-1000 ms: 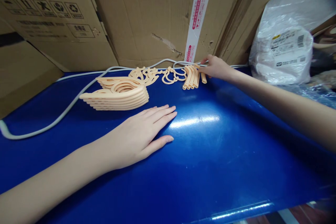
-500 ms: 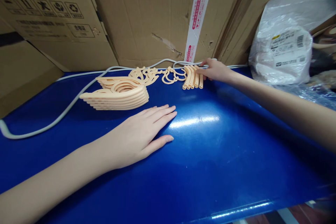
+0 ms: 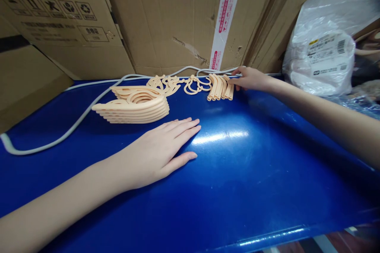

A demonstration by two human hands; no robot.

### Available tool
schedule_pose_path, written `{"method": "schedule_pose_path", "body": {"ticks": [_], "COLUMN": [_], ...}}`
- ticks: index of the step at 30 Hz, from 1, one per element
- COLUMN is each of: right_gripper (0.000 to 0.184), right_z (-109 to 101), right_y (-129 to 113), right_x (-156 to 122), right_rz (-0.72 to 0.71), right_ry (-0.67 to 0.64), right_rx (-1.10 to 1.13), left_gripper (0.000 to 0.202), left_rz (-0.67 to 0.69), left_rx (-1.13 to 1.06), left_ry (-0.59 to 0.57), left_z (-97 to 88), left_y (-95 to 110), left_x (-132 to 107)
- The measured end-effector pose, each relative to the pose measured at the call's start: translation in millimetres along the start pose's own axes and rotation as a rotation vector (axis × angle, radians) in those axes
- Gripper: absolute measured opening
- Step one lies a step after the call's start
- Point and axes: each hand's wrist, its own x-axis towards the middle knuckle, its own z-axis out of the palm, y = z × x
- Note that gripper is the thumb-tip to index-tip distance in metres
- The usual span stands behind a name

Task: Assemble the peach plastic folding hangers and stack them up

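Observation:
My left hand [image 3: 160, 148] lies flat on the blue table [image 3: 190, 209], palm down, with its fingers stretched out and nothing in it. Farther off, my right hand [image 3: 247, 78] reaches to the right end of a row of curved beige plastic pieces [image 3: 219, 87]. Its thumb tip is at the top of the rightmost piece; thumb and forefinger are apart, and the other fingers are partly hidden. To the left of that row lie beige hook-shaped pieces [image 3: 194, 85] and more curved parts [image 3: 166, 84]. Beyond my left hand sits a stack of beige clothes-hanger-like parts [image 3: 136, 106].
A white cable [image 3: 77, 122] runs along the table's back and loops forward on the left. Cardboard boxes [image 3: 166, 19] stand behind, another box [image 3: 59, 19] at left. A clear plastic bag with a labelled white roll [image 3: 329, 57] sits at the right back.
My right hand has shifted slightly to the right, and the rightmost curved pieces are spread a little farther that way. My left hand has stayed in place.

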Motion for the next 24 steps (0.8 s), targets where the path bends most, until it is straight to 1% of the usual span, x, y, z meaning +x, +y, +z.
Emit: {"method": "schedule_pose_path", "body": {"ticks": [3, 8, 11, 14, 16, 19, 20, 22, 24], "right_gripper": [0.057, 0.056, 0.062, 0.068, 0.060, 0.030, 0.024, 0.020, 0.017], "right_z": [-1, 1, 1, -2, -6, -16, -19, -25, -28], "right_y": [3, 3, 1, -2, -2, 4, 6, 11, 10], "right_x": [0, 2, 1, 0, -2, -9, -14, -29, -48], "right_rz": [-0.017, -0.019, 0.006, 0.032, 0.060, 0.102, 0.105, 0.082, 0.002], "right_ry": [-0.008, 0.019, 0.044, 0.030, -0.017, -0.155, -0.205, -0.290, -0.378], "right_rx": [-0.034, -0.130, -0.194, -0.233, -0.251, -0.240, -0.224, -0.197, -0.164], "left_gripper": [0.062, 0.062, 0.063, 0.063, 0.064, 0.064, 0.064, 0.063, 0.063], "left_rz": [-0.004, 0.000, 0.008, 0.012, 0.012, 0.010, 0.009, 0.004, 0.001], "left_rx": [-0.012, -0.012, -0.004, 0.011, 0.016, 0.009, 0.005, -0.002, -0.011], "left_ry": [0.002, 0.007, 0.008, 0.004, 0.005, 0.006, 0.005, 0.007, 0.008], "left_z": [-0.5, -0.6, 0.1, 0.7, 0.9, 1.0, 1.0, 1.0, 0.7], "left_y": [0, 0, 0, -1, -1, -1, -1, -1, -1], "left_x": [0, 1, 1, 1, 0, 0, -1, -1, -1]}}
